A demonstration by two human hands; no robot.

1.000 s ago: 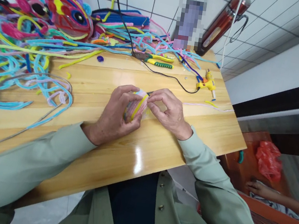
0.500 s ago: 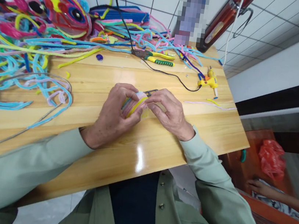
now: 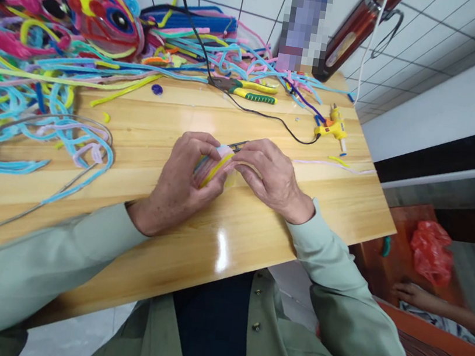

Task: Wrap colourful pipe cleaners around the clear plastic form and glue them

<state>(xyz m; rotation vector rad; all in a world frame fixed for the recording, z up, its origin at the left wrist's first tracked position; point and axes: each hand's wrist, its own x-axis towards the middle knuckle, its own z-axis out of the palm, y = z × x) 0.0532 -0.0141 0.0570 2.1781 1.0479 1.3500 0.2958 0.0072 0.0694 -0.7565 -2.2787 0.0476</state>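
Observation:
My left hand (image 3: 181, 182) wraps its fingers and thumb around a small striped pipe-cleaner piece (image 3: 217, 169), pale pink with a yellow band and a little blue. Much of the piece is hidden inside that hand. From the other side my right hand (image 3: 275, 177) comes in, fingertips and thumb pinched together at the piece's right edge. Just behind the fingertips a thin dark metal tool (image 3: 238, 144) lies on the table, partly covered by the hands; its kind is unclear.
Pliers (image 3: 250, 90) with yellow-green handles and a yellow glue gun (image 3: 332, 126) with a black cord lie behind my hands. Tangled pipe cleaners (image 3: 10, 128) and a colourful animal mask (image 3: 105, 15) fill the left. A red thermos (image 3: 359, 30) stands behind. Another person's hand (image 3: 411, 294) shows at right.
My right hand has shifted very slightly, its wrist a little to the right, still pinching at the piece's edge. My left hand keeps its hold.

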